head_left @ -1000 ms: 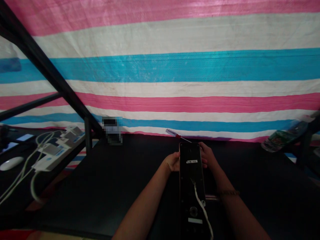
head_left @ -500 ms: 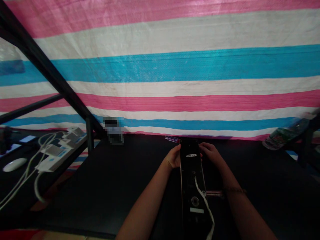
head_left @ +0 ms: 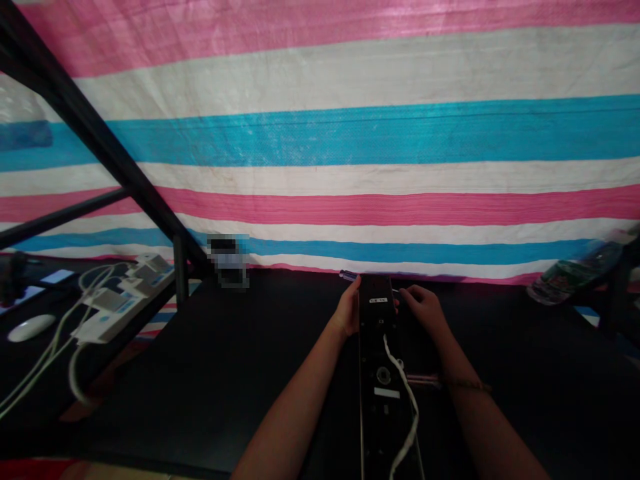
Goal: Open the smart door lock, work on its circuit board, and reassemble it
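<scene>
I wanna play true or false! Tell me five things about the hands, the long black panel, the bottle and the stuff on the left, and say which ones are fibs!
1. The left hand is holding the long black panel. True.
2. The cord on the panel is bright red. False: the cord is white.
3. The bottle stands straight up. False: the bottle is leaning over.
4. A bracelet is on the right arm. True.
5. The white mouse is right of the power strip. False: the mouse is on its left.
</scene>
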Motion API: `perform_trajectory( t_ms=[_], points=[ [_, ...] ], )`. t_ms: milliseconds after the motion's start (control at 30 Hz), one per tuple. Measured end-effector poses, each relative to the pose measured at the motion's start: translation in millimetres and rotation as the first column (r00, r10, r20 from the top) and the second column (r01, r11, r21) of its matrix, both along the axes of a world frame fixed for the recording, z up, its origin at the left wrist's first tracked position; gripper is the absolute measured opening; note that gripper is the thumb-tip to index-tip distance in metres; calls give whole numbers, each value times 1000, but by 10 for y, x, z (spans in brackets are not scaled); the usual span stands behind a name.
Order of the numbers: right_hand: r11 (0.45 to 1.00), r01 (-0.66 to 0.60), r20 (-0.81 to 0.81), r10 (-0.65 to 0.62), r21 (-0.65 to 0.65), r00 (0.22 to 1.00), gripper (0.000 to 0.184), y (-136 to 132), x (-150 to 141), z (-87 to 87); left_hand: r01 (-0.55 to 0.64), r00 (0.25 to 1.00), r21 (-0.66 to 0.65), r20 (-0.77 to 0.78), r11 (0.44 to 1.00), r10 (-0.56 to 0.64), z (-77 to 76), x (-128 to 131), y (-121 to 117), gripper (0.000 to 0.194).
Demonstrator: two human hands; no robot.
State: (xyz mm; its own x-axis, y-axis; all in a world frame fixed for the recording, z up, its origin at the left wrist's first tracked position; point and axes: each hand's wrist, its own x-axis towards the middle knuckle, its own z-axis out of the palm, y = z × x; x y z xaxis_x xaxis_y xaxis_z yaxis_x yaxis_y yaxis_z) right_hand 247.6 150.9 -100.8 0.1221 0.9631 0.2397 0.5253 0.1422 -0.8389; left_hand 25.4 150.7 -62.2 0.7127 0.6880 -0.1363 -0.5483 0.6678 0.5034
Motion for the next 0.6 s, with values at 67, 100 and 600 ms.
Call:
perform_trajectory(
  t_ms=[67, 100, 600],
  points=[
    [1000, 14, 51, -14, 6, 999, 43, 10, -2, -16, -20, 999, -20, -34, 1000, 19, -5, 13, 14, 78],
    [1000, 21, 66, -21, 10, 998, 44, 14, -3, -21, -27, 998, -28, -51, 999, 26, -7, 19, 20, 79],
    [969, 217, 295, -242, 115, 924, 47, 5, 100, -41, -143, 968, -59, -217, 988, 127, -100, 51, 76, 92]
  ],
)
